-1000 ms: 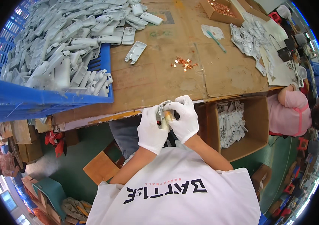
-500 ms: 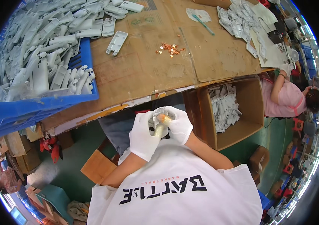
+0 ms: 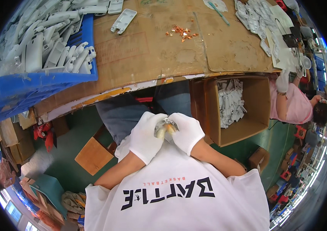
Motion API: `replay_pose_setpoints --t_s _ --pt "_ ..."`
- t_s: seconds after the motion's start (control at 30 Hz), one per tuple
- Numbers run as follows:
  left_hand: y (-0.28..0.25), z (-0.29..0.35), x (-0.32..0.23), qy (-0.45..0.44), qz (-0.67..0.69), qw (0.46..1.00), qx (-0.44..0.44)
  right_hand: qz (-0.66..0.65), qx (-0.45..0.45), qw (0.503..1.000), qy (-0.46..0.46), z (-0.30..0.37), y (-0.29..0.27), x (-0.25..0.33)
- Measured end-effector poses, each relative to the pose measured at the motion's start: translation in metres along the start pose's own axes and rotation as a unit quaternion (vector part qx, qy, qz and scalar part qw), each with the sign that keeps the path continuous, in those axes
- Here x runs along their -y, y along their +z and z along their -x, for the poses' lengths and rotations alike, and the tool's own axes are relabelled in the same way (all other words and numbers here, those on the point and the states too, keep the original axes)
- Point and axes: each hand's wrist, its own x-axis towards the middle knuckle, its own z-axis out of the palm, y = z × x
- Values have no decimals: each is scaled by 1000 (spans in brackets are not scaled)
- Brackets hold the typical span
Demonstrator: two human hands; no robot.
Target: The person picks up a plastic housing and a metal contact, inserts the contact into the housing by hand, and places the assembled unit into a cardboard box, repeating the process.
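Note:
My left hand point(image 3: 147, 138), in a white glove, is closed on one side of a small pale grey plastic housing point(image 3: 166, 121). My right hand point(image 3: 187, 133), gloved the same way, grips the other side. Both hands hold the piece in front of my shirt, just off the table's near edge. Yellowish coverings show on the thumb tips, which press in close together over the part. Fingers hide most of the housing, so its inside cannot be made out. On the cardboard-covered table lie a loose pile of small copper-coloured pieces point(image 3: 182, 32) and a single open grey housing point(image 3: 124, 21).
A blue crate point(image 3: 48, 82) heaped with grey housings stands at the left. Below the table edge, right of my hands, a cardboard box point(image 3: 242, 136) holds more parts. A teal stick point(image 3: 219, 13) lies farther back. Another person in pink point(image 3: 292, 101) works at the right.
The view has tilted, so the table sits higher in the picture. My hands have drawn tighter round the housing, covering more of it. The other person's gloved hand has moved.

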Motion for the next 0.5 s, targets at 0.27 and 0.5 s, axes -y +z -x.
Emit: replay_pose_setpoints --t_s 0.27,0.5 --pt "3 -13 1 -2 -62 998 -14 -45 37 997 56 -10 3 -4" --pt "19 -26 21 48 -2 998 33 -46 103 987 111 -5 7 -19"
